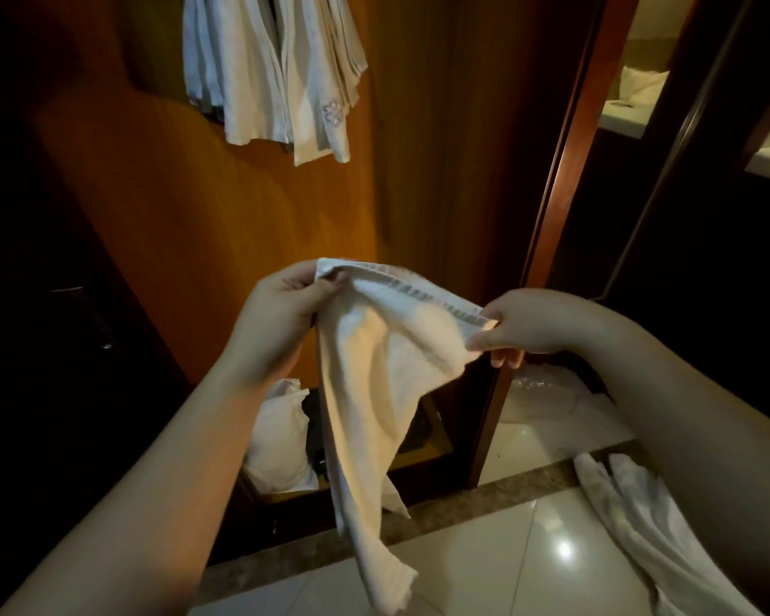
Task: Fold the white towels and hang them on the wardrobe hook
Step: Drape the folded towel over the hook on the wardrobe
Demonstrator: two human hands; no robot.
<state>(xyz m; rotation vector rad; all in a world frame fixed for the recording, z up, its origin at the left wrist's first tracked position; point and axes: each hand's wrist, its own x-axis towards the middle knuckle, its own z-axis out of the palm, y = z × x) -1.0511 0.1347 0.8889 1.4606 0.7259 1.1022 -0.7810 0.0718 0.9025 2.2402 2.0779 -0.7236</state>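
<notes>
A white towel (374, 393) hangs in front of me, held by its banded top edge. My left hand (281, 313) pinches the left corner of that edge and my right hand (534, 322) pinches the right corner. The rest of the towel droops down toward the floor in a loose twist. Several folded white towels (276, 68) hang high on the wooden wardrobe wall; the hook itself is out of view. Another white towel (650, 526) lies crumpled on the floor tiles at the lower right.
The wardrobe's orange wooden back panel (196, 206) is straight ahead, with a white bag or pillow (281, 437) and dark items on its low shelf. A red-brown door frame (561, 171) stands on the right. Glossy tiles (485, 562) cover the floor below.
</notes>
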